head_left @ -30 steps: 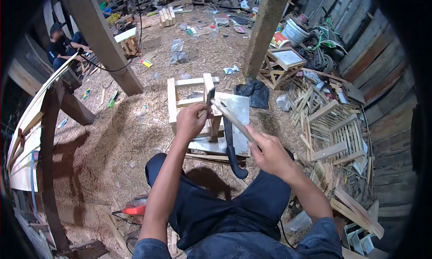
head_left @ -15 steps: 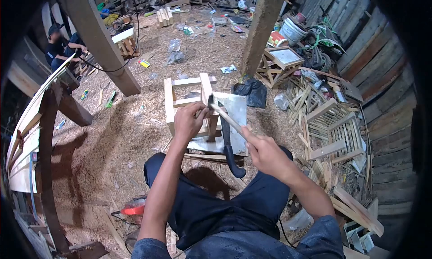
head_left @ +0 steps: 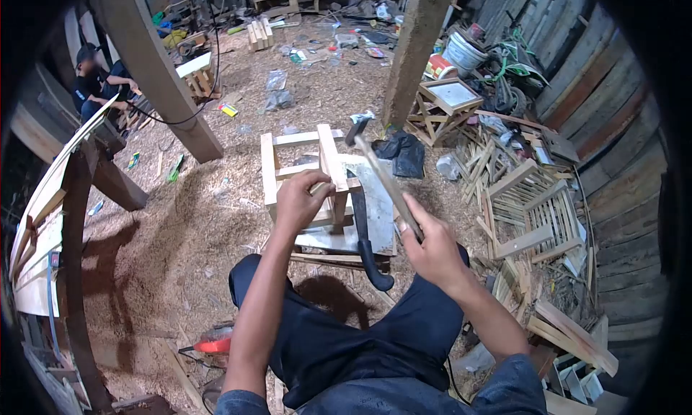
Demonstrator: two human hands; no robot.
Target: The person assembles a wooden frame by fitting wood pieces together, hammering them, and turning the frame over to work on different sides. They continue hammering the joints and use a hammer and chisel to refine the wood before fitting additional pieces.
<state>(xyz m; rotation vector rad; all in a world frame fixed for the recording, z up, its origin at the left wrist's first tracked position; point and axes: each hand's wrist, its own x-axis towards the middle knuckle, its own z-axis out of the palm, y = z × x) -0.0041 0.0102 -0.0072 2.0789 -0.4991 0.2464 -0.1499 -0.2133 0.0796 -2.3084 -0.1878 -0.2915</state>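
Observation:
A small pale wooden frame of joined bars stands in front of me on a light board. My left hand is closed around the near part of this frame, its fingertips partly hidden. My right hand grips the wooden handle of a hammer. The dark hammer head is raised above and to the right of the frame, apart from it. Between my hands, a dark tool with a curved black handle leans against the frame's right side and extends towards my knees.
Wooden posts rise ahead on both sides. On the right lie slatted wood pieces and a black plastic bag. A red power tool sits by my left leg. Another person sits far left. Shavings cover the floor.
The hammer head has lifted up and away from the frame beside my left hand, and my right hand has tilted back slightly. My left hand stays at the frame.

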